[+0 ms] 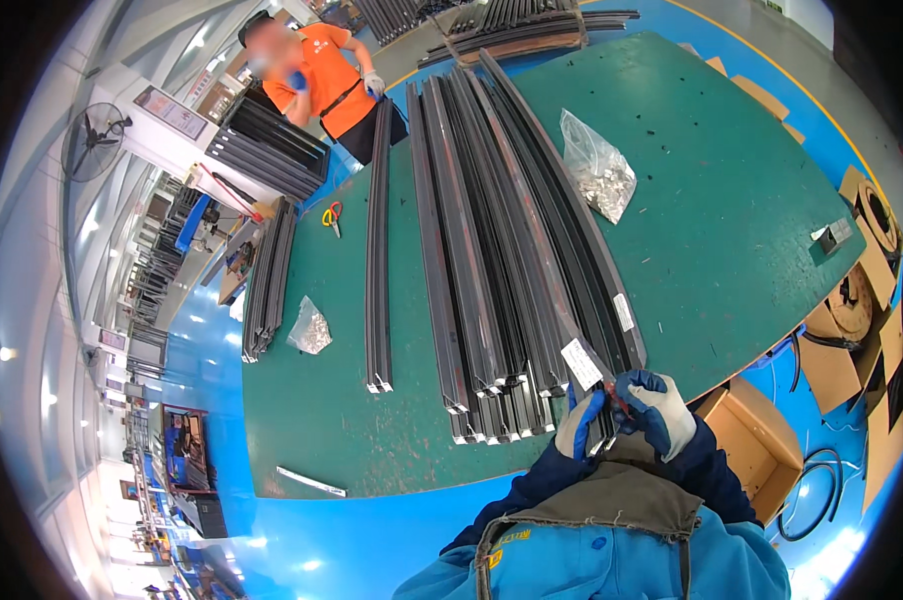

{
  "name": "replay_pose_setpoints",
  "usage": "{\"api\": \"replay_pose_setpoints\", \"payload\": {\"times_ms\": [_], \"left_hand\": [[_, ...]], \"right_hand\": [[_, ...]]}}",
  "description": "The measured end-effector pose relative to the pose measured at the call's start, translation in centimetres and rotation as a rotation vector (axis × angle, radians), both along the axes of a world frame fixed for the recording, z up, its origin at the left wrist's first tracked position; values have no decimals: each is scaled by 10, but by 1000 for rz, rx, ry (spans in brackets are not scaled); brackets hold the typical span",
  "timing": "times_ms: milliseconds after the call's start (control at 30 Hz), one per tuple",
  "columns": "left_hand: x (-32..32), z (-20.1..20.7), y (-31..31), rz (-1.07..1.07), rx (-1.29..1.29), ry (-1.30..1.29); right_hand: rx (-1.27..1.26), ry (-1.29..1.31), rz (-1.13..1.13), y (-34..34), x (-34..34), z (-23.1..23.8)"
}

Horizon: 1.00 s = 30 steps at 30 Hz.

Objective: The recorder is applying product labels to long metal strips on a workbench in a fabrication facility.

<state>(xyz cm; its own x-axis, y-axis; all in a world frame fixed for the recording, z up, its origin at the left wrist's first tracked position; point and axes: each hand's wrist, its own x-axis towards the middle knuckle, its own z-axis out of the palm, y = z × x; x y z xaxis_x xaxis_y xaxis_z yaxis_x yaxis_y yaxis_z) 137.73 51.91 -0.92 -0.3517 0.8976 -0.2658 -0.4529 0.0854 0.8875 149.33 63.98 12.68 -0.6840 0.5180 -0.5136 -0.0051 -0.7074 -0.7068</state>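
Long dark metal profiles (pixel 492 250) lie stacked on the green table, their pale-tipped ends toward me. My left hand (pixel 578 428), in a white glove with blue fingers, closes against the near end of one dark profile (pixel 562 310) at the right of the stack. A white label (pixel 581 364) sits on that profile just beyond my fingers. Beside it my right hand (pixel 664 408), gloved the same way, is closed with fingers bent at the profile ends. Something small and reddish shows by its fingertips, too hidden to name.
On the green table (pixel 712 260) lie bags of small metal parts (pixel 602 175) (pixel 311 328), scissors (pixel 334 217), a single profile bundle (pixel 379 270) and a pale strip (pixel 312 482). A co-worker in orange (pixel 332 80) stands at the far edge. A cardboard box (pixel 757 435) is at my right.
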Motion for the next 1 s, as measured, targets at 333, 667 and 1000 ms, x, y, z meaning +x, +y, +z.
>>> {"api": "replay_pose_setpoints", "payload": {"times_ms": [333,667,1000], "left_hand": [[1,52,-1,77,362,1050],[-1,6,0,51,101,-442],[-2,36,2,-77,141,488]], "right_hand": [[-47,120,-59,5,9,-8],[-56,80,-67,-3,3,-4],[-103,99,-72,-3,-4,-5]]}}
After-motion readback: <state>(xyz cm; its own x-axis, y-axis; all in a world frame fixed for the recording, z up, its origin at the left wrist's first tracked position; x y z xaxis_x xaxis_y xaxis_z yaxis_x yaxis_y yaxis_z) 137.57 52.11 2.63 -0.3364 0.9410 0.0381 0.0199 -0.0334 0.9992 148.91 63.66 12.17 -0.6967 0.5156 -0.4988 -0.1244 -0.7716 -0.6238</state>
